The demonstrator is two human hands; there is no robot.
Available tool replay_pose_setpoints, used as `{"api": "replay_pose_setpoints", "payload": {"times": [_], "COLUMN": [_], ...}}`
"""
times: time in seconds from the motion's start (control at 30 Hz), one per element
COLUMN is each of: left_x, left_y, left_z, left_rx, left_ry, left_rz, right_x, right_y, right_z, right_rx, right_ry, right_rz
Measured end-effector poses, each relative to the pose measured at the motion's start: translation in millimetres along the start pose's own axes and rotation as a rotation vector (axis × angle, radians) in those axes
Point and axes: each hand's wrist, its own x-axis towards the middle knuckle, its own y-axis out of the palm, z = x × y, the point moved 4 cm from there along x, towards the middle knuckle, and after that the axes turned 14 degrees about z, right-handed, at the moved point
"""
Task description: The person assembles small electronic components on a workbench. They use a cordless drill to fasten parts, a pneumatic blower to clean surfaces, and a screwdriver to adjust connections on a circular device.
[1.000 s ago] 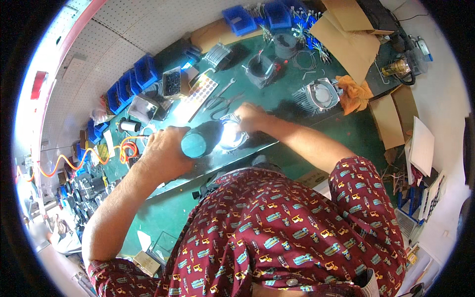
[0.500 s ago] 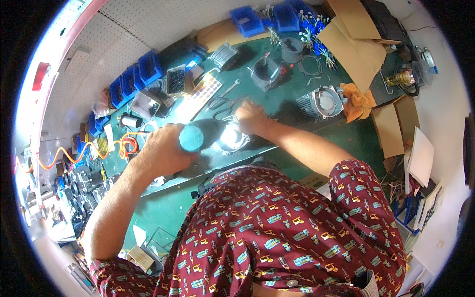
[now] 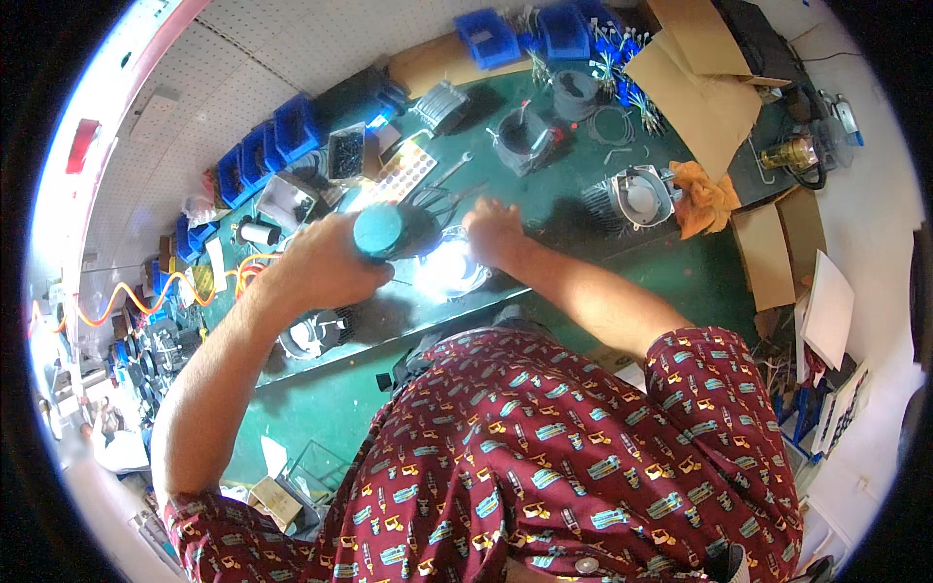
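Note:
My left hand (image 3: 335, 260) is wrapped round a power screwdriver with a round teal end (image 3: 379, 230) and a dark body. The tool points toward a round metal lamp housing (image 3: 452, 270), which glares brightly in the light. Whether its tip touches the housing cannot be made out. My right hand (image 3: 494, 231) rests at the housing's far right edge with its fingers curled; what they pinch, if anything, is hidden. Close below my left wrist lies another finned housing (image 3: 316, 333). Dark cables (image 3: 437, 197) and a wrench (image 3: 452, 167) lie beyond my hands.
A finned housing (image 3: 637, 197) stands at the right beside an orange cloth (image 3: 702, 199). Farther back are a bagged round part (image 3: 522, 139), a screw tray (image 3: 347, 155), blue bins (image 3: 258, 155) and cardboard (image 3: 695, 97). An orange coiled hose (image 3: 146, 309) hangs at the left.
My left hand and the screwdriver have moved up and slightly away from the near edge, uncovering the finned housing at lower left. My right hand stays nearly in place by the lamp housing.

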Motion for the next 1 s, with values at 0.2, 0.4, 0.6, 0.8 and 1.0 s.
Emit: {"api": "replay_pose_setpoints", "payload": {"times": [0.2,0.4,0.6,0.8,1.0], "left_x": [1.0,-4.1,-28.7,-24.1,-1.4], "left_y": [-6.8,13.9,58.6,62.7,13.9], "left_z": [-11.1,27.8,50.9,54.4,33.1], "left_rx": [0.115,-0.126,-0.381,-0.493,-0.179], "left_ry": [0.064,0.147,0.099,0.165,0.203], "left_rz": [-0.053,-0.025,-0.065,-0.110,0.004], "right_x": [4.6,7.9,5.1,21.2,25.9], "right_y": [6.3,14.1,12.1,32.6,26.8], "right_z": [-8.3,-15.6,-19.8,-22.9,-16.0], "right_rx": [0.035,0.129,0.319,0.358,0.264], "right_ry": [-0.055,-0.206,-0.253,-0.364,-0.360], "right_rz": [-0.040,-0.226,-0.049,-0.059,0.010]}}
